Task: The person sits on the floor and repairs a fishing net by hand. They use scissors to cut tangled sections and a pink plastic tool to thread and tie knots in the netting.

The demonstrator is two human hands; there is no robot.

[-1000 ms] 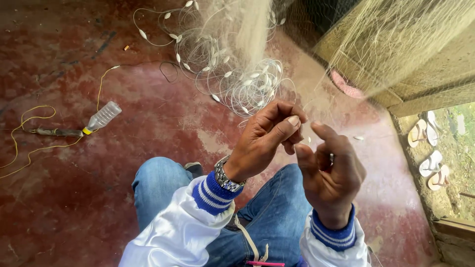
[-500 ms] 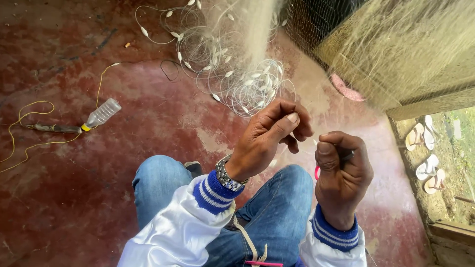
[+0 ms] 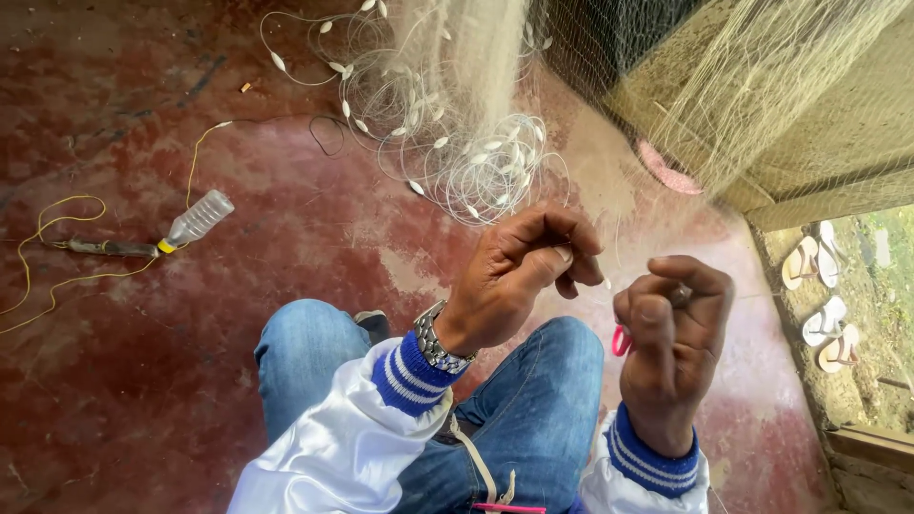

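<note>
Both our hands have parted: left hand [image 3: 528, 271] pinches fishing net [image 3: 457, 143] thread, right hand [image 3: 671, 333] fisted on red tool [image 3: 620, 340].

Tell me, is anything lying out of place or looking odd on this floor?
A clear plastic bottle lies on its side on the red floor, beside a yellow cord that trails loosely. The net lies in loose coils. The floor's paint is worn in patches. Nothing looks spilled.
</note>
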